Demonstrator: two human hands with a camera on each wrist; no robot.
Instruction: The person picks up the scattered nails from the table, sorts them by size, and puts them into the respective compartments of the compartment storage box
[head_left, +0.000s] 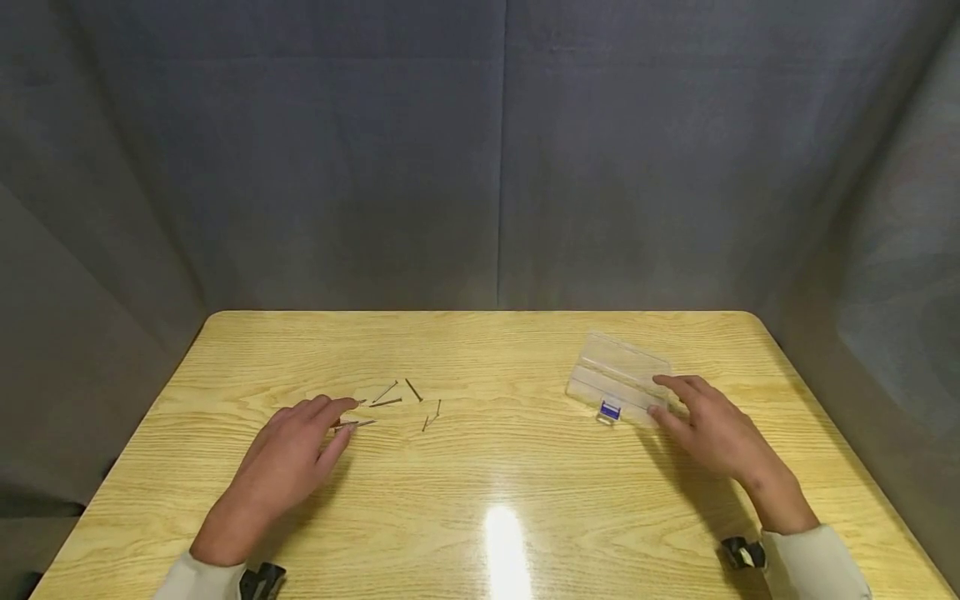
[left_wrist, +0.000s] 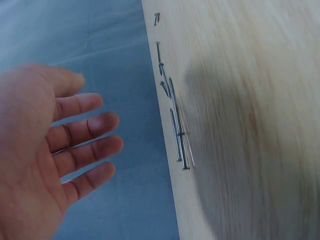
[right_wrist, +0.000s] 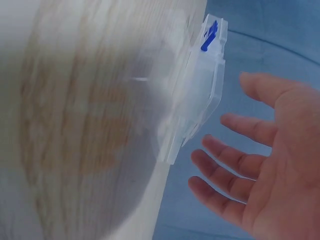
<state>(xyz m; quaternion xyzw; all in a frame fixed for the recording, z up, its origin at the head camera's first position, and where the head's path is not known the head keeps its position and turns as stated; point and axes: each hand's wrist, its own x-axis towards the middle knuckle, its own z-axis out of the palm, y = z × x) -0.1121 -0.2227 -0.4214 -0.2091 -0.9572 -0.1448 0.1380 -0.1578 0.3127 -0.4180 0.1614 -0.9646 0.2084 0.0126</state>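
Note:
Several nails [head_left: 386, 403] lie scattered on the left half of the table, some longer than others. My left hand [head_left: 288, 450] hovers over the nearest of them, fingers loosely bent and holding nothing. In the left wrist view, the nails [left_wrist: 172, 100] lie beyond the fingertips [left_wrist: 107, 122]. On the right stands a clear plastic box [head_left: 618, 375] with a blue latch [head_left: 610, 410] on its front. My right hand [head_left: 716, 429] is beside the box's right end, its fingers spread and relaxed. The right wrist view shows the box [right_wrist: 200, 92] apart from the fingers [right_wrist: 235, 155].
The wooden table [head_left: 480, 467] has a bright light reflection near its front edge. A grey cloth curtain [head_left: 480, 167] hangs behind the table and along both sides. Dark straps [head_left: 742, 552] sit at both wrists near the light sleeves.

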